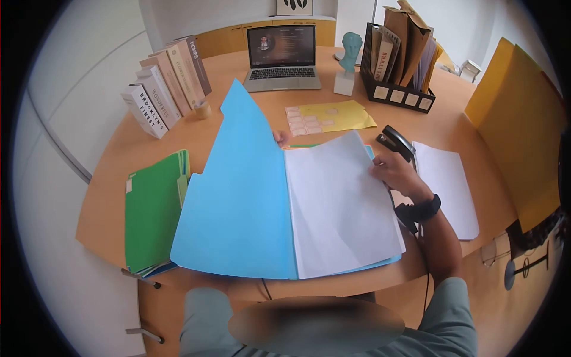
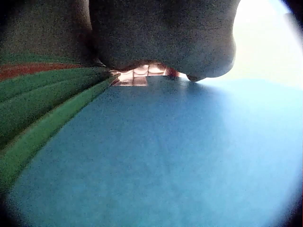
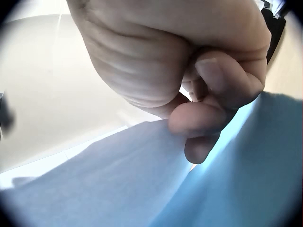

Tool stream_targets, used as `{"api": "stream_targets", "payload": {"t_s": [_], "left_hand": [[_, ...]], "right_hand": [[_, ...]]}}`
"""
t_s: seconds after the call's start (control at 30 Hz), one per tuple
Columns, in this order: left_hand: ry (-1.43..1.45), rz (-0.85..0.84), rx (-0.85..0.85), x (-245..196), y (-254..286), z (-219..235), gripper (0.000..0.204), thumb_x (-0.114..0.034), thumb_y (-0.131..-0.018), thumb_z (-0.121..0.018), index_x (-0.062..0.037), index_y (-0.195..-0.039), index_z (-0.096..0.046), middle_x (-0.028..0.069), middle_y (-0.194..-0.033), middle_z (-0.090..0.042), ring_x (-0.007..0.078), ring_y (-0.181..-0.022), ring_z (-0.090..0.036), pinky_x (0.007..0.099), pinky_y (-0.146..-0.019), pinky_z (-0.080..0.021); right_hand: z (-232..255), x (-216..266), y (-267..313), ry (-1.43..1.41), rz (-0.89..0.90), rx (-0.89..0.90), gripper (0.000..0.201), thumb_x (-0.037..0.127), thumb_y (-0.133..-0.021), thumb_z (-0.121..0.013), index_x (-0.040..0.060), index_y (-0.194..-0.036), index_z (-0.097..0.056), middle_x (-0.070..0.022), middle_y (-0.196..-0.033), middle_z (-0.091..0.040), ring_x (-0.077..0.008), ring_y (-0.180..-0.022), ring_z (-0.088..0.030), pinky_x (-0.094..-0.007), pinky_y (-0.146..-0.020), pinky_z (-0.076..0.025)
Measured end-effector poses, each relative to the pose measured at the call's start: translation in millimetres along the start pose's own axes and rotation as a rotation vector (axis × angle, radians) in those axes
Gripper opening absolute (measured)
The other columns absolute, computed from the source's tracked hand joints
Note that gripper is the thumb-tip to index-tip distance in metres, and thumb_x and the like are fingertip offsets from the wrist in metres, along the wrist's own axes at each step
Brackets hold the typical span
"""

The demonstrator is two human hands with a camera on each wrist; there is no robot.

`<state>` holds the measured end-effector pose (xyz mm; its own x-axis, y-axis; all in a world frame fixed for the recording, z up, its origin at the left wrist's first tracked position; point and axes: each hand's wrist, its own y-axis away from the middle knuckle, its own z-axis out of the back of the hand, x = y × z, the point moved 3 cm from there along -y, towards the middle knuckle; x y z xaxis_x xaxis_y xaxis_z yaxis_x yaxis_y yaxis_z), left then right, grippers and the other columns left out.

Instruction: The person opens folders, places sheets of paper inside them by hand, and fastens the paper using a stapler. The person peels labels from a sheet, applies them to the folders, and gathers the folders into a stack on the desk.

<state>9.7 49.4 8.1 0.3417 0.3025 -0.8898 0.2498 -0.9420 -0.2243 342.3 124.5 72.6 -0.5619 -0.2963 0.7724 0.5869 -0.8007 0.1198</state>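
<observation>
A light blue folder lies spread open in front of me, its left cover raised. White paper sheets rest against its right side, with green and orange edges peeking out at the top. My right hand pinches the upper right edge of the sheets; in the right wrist view its curled fingers meet the paper beside the blue folder. Mostly hidden behind the raised cover, my left hand grips the folder's top near the spine. The left wrist view shows green folders beside the blue surface.
Green folders lie at the left. A black stapler and white sheets are at the right. Behind stand a laptop, books, a bust, a black file organizer and a yellow sheet.
</observation>
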Motion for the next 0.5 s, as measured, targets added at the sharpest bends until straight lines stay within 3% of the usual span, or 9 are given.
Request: {"api": "stream_targets", "payload": {"t_s": [0.5], "left_hand": [[-0.030,-0.008,0.035,2.0,-17.4,-5.8,0.022,-0.020,-0.096,-0.050,-0.0048,-0.087,-0.063,0.0056,-0.085,-0.061,0.0176,-0.077,-0.059,0.0320,-0.073,-0.053]], "right_hand": [[-7.9,-4.6,1.3,0.081,0.025,-0.046,0.028,0.022,-0.093,-0.065,-0.0065,-0.091,-0.068,-0.0057,-0.065,-0.061,-0.0114,-0.055,-0.058,-0.0276,-0.052,-0.046]]}}
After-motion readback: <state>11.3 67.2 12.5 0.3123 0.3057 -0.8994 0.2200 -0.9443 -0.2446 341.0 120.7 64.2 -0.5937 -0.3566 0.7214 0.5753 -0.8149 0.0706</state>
